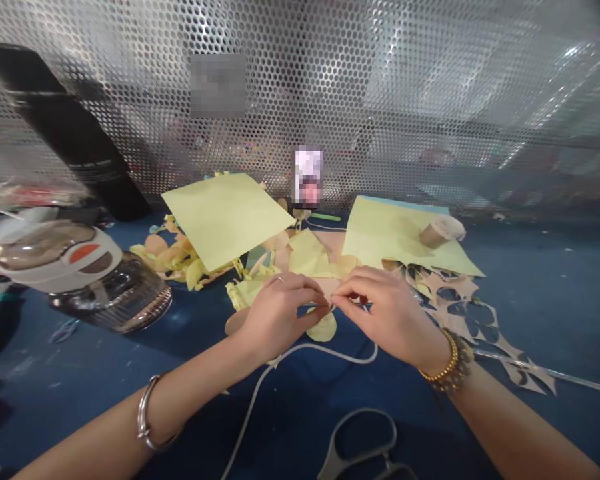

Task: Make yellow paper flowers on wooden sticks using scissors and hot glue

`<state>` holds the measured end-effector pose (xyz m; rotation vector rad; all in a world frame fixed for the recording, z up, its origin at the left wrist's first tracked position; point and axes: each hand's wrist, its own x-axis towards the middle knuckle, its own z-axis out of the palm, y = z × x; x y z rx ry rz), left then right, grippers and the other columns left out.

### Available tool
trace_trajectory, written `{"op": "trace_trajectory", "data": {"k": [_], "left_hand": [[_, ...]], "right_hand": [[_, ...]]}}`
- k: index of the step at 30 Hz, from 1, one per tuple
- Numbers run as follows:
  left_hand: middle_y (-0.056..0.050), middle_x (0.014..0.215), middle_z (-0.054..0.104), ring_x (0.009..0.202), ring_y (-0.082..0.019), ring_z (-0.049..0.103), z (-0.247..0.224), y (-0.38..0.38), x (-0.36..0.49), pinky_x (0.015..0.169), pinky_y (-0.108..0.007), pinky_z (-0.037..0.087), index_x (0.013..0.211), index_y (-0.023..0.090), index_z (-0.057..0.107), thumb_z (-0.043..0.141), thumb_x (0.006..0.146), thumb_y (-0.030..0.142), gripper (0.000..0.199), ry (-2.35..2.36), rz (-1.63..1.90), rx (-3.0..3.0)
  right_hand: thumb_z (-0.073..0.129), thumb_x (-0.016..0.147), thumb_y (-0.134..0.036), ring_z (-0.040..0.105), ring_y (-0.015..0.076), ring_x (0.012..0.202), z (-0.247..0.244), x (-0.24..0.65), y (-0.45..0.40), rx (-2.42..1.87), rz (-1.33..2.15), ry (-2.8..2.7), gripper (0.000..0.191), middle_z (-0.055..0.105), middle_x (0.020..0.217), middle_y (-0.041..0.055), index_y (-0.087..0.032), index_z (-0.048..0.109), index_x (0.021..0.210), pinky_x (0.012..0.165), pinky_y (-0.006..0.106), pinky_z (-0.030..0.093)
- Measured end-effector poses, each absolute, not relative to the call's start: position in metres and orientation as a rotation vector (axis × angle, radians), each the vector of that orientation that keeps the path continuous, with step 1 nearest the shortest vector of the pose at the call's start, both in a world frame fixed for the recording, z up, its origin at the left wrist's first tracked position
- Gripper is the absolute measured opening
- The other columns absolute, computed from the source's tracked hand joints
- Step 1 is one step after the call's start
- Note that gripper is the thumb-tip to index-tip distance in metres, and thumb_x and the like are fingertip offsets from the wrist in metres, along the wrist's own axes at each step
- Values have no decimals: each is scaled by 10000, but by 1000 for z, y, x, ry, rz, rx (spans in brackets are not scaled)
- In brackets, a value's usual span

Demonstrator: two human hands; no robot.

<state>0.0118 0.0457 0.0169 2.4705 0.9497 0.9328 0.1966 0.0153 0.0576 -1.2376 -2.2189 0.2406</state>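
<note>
- Peach paper scrap (325, 288) is pinched between both hands, toward the near half of the blue worktop (555, 300); much of it is hidden by the fingers.
- The left hand (280, 317) is almost closed, its fingers curled over the scrap's left side. A silver bangle (145, 413) circles that wrist.
- The right hand (385, 313) is also almost closed, holding the scrap's right side between thumb and fingers. A beaded bracelet (447, 360) sits at its wrist.
- A pale yellow paper disc (324, 327) lies just below both hands, and a white cable (300, 357) loops across the worktop beneath them.
- Metal scissors (360, 443) lie at the near edge, cut off by the frame.
- A tilted yellow paper sheet (225, 220) rests on scraps toward the far edge, left of centre. Another yellow paper sheet (400, 240) lies to the right, with a cardboard roll (433, 235) on it.
- Lacy cut paper (460, 300) spreads from under that sheet toward the right edge.
- A glass jar (113, 293) with a white lid (55, 257) stands near the left edge, and a black cylinder (65, 133) leans before a perforated metal panel (300, 67).
</note>
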Motion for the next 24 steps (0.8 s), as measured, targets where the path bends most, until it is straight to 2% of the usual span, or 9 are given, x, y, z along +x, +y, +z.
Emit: {"op": "trace_trajectory", "data": {"k": [13, 24], "left_hand": [[-31, 889, 687, 812, -180, 622, 17, 45, 11, 757, -339, 466, 820, 218, 683, 612, 823, 249, 78, 944, 927, 2470], [-29, 891, 690, 816, -181, 618, 17, 45, 12, 771, -347, 459, 824, 213, 689, 624, 816, 255, 77, 958, 923, 2470]], "right_hand": [[607, 831, -152, 568, 159, 728, 63, 198, 15, -1240, 300, -2186, 82, 621, 738, 18, -187, 661, 779, 660, 283, 450], [588, 844, -140, 532, 137, 675, 59, 195, 14, -1289, 268, -2195, 125, 576, 699, 7, -163, 621, 726, 629, 266, 419]]}}
